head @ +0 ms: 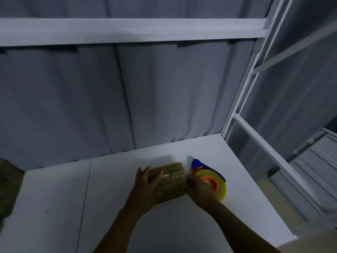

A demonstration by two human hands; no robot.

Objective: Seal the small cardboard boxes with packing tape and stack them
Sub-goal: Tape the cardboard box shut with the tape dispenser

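A small brown cardboard box [172,181] with black lettering lies on the white table [127,216]. My left hand [145,187] rests flat on its left part, fingers straight and pressing the top. My right hand [197,189] is at the box's right end, fingers curled round the handle of a tape dispenser [209,179]. The dispenser is blue with an orange hub and a yellow roll of tape, and sits just right of the box. A strip of clear tape [166,175] shines across the box top.
Grey curtains [91,99] hang behind the table under a white shelf beam [127,30]. A white metal frame [242,110] stands at the table's right edge. Something olive-brown [9,187] shows at the far left edge.
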